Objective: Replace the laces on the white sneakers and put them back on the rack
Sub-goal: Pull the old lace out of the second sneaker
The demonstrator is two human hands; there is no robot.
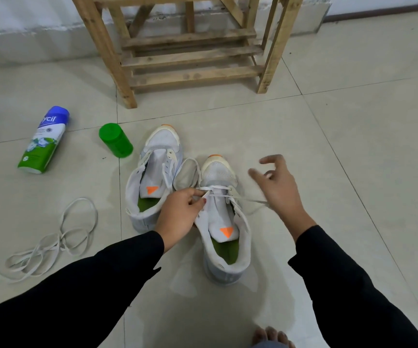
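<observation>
Head view. Two white sneakers stand side by side on the tiled floor [341, 146], toes pointing towards a wooden rack [190, 59] that stands against the wall. They are on the floor in front of the rack, not on its slats.

The near sneaker [224, 237], on the right, has a white lace [214, 188] threaded across its lowest eyelets only. One end of the lace runs out to the right over the floor. The far sneaker [152, 179], on the left, has its tongue lifted, and little or no lacing is visible. Both show green insoles and an orange triangle on the tongue. A pale oval piece [186, 172] lies between the two toes; what it is cannot be told.

The left hand [177, 217] rests at the near sneaker's left eyelet row. Its grip is narrow: thumb and fingertips pinch the lace. The right hand [281, 189] is raised just right of the same sneaker. Its grip is wide, with fingers spread, loosely bent and holding nothing. The trailing lace end passes by the heel of this hand; contact cannot be told. Both arms wear black sleeves.

A loose lace [59, 241] lies coiled on the floor to the left, well apart from the sneakers. A spray bottle [42, 141] lies on its side further left, with a green cap [115, 143] between it and the far sneaker. A bare foot [270, 335] shows at the lower edge.
</observation>
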